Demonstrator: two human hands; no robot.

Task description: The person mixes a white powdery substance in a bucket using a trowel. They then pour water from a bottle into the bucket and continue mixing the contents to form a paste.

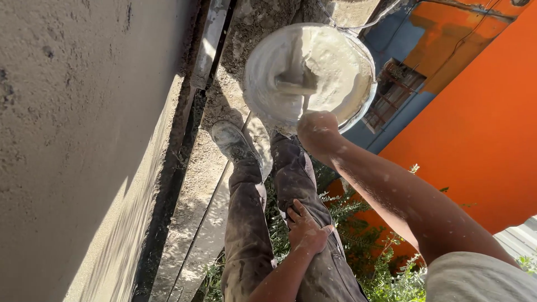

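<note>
Step in hand: a tool is being loaded with white plaster from a bucket (309,70); this is a judgement from the pose of the right hand (317,130).
Bucket position: the bucket is seen from above, standing on a narrow rough ledge (197,184) beside the grey rendered wall (72,140), just ahead of the person's left shoe (232,141).
Bucket contents: white plaster is seen coating the inner wall and heaped on the bottom.
Tool: a plaster-caked handle (305,103) is seen rising to the right hand, with a flat crosspiece (295,87) sunk in the mix; whether it is a trowel or a scraper cannot be told.
Right grip: the right hand is closed as a fist around the handle top, coated in white.
Left grip: the left hand (305,229) is laid flat with fingers spread on the right thigh of the dusty trousers (291,179); nothing is held.
Loading method: the blade should be drawn along the bucket wall so that the load is gathered evenly and lifted level.
Balance: the brace on the thigh should be kept, since green plants (358,223) and an orange wall (481,140) are seen well below the ledge.
Footing: weight should be held close to the grey wall.
Risk: the bucket is judged liable to tip if pushed sideways.
</note>
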